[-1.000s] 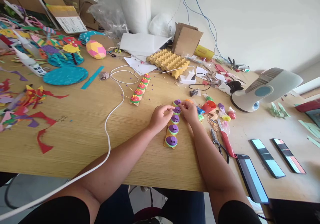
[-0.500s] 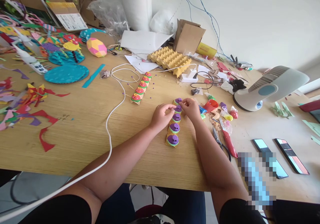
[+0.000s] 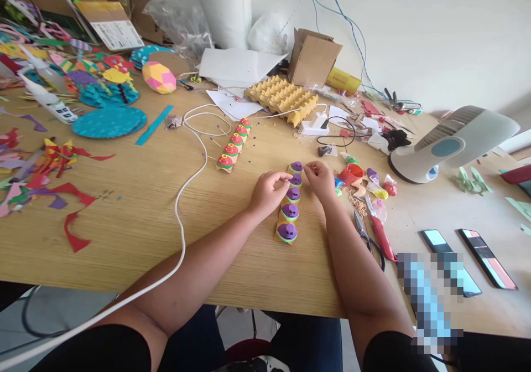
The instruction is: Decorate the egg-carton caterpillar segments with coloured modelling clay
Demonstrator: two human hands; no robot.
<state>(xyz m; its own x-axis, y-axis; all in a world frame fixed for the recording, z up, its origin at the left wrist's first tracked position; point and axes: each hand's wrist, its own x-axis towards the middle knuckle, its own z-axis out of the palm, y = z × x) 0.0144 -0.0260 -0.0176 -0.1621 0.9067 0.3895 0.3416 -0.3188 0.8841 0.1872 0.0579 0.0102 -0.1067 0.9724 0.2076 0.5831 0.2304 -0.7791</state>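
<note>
A strip of egg-carton cups (image 3: 289, 212), capped with purple clay over pale green edges, lies lengthwise before me. Small dark dots sit on the purple caps. My left hand (image 3: 269, 196) rests at the strip's left side, thumb and fingertips pinched together by the second cup from the far end. Just right of the farthest cup, my right hand (image 3: 322, 182) is closed in a pinch, slightly apart from the strip. Whatever either pinch holds is too small to make out. A second carton strip (image 3: 233, 146) with red, green and yellow clay lies farther off to the left.
Right of my hands are an orange-red cup (image 3: 350, 174), bagged clay, scissors (image 3: 365, 233) and a red-handled knife (image 3: 382, 238). A white fan (image 3: 450, 145) stands beyond. A white cable (image 3: 179, 217) crosses the table at left. A yellow egg tray (image 3: 282, 99) lies behind.
My right hand has drawn back a little to the right, off the far purple cups, uncovering the farthest one. My left hand has stayed nearly still.
</note>
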